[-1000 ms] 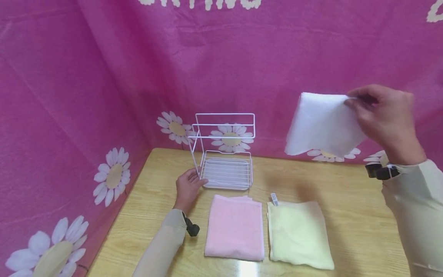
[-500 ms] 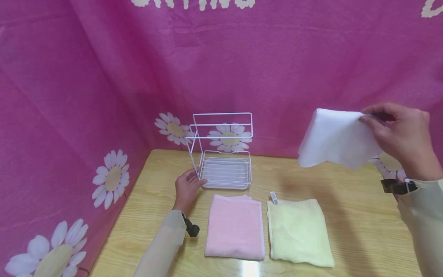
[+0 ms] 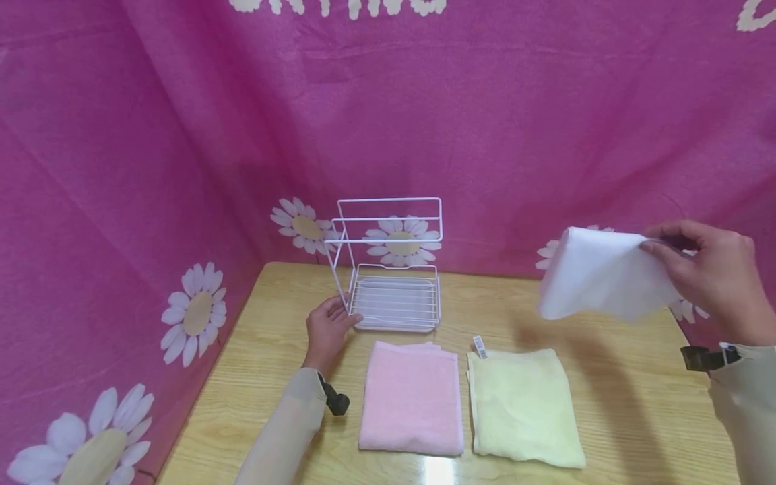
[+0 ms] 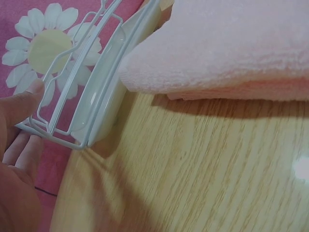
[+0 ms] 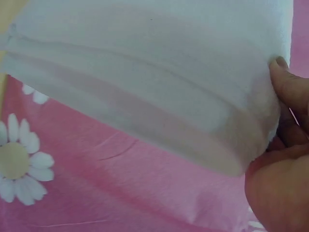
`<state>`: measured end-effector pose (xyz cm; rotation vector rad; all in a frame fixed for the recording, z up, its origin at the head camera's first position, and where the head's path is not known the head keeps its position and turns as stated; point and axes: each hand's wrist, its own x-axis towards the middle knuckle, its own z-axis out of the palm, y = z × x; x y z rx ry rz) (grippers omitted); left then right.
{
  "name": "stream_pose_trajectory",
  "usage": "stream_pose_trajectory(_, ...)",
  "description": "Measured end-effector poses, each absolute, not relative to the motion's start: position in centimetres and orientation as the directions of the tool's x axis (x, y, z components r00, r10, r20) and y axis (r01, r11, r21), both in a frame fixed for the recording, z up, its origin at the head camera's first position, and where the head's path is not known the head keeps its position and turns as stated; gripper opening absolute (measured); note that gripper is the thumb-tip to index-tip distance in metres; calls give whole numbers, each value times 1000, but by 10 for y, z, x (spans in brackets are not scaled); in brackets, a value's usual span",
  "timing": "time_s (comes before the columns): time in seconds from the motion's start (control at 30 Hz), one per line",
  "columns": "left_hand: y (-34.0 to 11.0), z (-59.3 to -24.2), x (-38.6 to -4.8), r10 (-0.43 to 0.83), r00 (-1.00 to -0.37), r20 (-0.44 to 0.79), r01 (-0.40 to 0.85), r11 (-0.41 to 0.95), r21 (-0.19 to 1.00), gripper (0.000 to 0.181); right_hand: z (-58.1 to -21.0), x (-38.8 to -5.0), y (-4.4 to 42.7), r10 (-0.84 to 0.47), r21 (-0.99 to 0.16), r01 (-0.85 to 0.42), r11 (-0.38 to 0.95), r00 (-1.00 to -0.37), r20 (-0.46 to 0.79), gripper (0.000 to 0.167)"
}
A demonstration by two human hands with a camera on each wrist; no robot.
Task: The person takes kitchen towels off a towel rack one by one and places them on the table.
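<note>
In the head view my right hand (image 3: 712, 276) pinches the upper right edge of a folded white towel (image 3: 600, 273), which hangs in the air above the table's back right. The right wrist view shows the thumb on one face of the towel (image 5: 145, 63) and its folded layers drooping. My left hand (image 3: 327, 330) holds the lower left corner of a white wire rack (image 3: 388, 240) with a tray in its base. Up close, the left thumb and fingers lie either side of the rack's wire frame (image 4: 60, 108).
A folded pink towel (image 3: 412, 401) lies in front of the rack on the wooden table (image 3: 242, 391). Beside it, to the right, is a folded pale yellow towel (image 3: 524, 407) with a small tag (image 3: 480, 347). A magenta flowered cloth (image 3: 485, 121) hangs behind and at the left.
My right hand has lowered the white towel and carried it to the right. The left hand stays at the rack, and the pink and yellow towels lie as before.
</note>
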<state>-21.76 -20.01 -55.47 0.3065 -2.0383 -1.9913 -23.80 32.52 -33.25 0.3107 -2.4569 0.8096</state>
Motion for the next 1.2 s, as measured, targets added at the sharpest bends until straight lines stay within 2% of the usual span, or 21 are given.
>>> stream_pose_trajectory(0.37, -200, -554, -218, -339, -941, 23, 23, 3, 1000, 52, -363, -234, 349, -37, -499, -288, 818, -890, 454, 15)
stream_pose_trajectory(0.67, -200, -555, -219, -343, -939, 35, 32, 14, 999, 51, -382, -236, 367, -68, -485, -319, 814, -883, 465, 13)
stream_pose_trajectory(1.2, -200, -555, -217, -344, -938, 37, 35, 10, 999, 52, -408, -239, 392, -58, -494, -251, 833, -926, 373, 12)
